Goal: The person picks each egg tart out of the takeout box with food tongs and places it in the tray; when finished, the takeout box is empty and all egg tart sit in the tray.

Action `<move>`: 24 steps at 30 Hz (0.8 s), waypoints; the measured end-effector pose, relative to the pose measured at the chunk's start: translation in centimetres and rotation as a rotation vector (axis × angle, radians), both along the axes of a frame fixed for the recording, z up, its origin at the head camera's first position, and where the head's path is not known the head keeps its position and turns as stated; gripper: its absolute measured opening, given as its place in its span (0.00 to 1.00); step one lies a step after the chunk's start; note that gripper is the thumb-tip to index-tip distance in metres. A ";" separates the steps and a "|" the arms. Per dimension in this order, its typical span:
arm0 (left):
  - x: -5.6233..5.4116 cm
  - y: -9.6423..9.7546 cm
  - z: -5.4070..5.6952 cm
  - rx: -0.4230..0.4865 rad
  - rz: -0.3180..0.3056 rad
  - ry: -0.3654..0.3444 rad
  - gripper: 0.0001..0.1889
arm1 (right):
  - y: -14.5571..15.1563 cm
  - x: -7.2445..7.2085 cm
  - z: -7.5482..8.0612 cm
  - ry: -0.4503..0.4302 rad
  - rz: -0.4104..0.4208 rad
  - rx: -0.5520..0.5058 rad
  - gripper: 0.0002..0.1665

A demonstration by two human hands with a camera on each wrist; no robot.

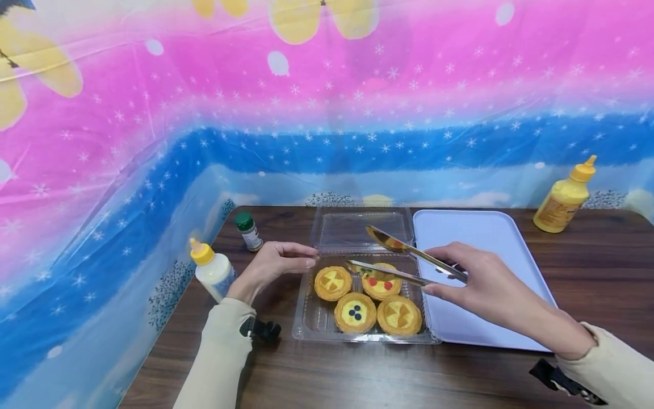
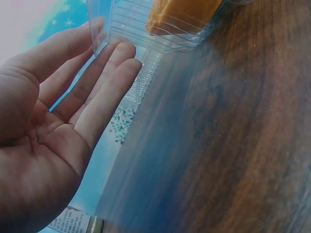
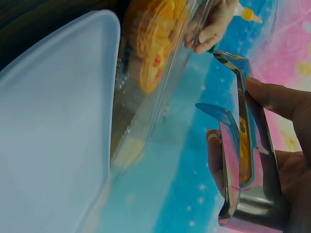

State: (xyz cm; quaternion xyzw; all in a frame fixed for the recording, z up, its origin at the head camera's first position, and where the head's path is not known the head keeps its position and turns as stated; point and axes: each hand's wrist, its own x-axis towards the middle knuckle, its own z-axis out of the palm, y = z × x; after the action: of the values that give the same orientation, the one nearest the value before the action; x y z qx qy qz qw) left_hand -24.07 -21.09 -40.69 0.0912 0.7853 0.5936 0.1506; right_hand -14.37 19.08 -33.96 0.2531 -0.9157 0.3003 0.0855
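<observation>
In the head view my right hand [image 1: 485, 278] holds gold metal tongs [image 1: 434, 262], their two arms spread apart above the tarts. The right wrist view shows the thumb on one arm of the tongs [image 3: 272, 179] and fingers on the other. My left hand [image 1: 276, 261] pinches the left rim of a clear plastic container [image 1: 306, 332], whose lid [image 1: 357, 227] lies folded back. Inside sit several egg tarts: a blueberry-topped tart [image 1: 355, 313], a tart with red pieces [image 1: 375, 287] partly under the tongs, and two tarts with yellow fruit wedges, one of them the left tart [image 1: 332, 283].
A pale lavender tray [image 1: 490, 318] lies right of the container. A white squeeze bottle [image 1: 214, 272] with a yellow cap and a green-capped shaker [image 1: 248, 232] stand at the left. At the back right is a yellow squeeze bottle [image 1: 562, 201]. A patterned cloth hangs behind the wooden table [image 1: 286, 375].
</observation>
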 end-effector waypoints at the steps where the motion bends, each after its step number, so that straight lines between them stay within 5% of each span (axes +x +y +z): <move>1: 0.0 0.0 0.0 0.005 0.000 -0.001 0.18 | -0.3 -0.1 -0.1 -0.002 0.011 0.001 0.31; 24: 0.1 0.0 0.1 -0.010 -0.002 -0.001 0.17 | -6.4 -1.4 -1.1 -0.141 0.080 0.076 0.32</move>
State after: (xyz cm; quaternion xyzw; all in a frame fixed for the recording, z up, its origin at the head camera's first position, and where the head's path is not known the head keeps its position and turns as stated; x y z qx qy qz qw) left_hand -24.01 -21.11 -40.54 0.0909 0.7880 0.5896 0.1522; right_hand -15.72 12.70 -35.06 0.2706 -0.9194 0.2854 -0.0008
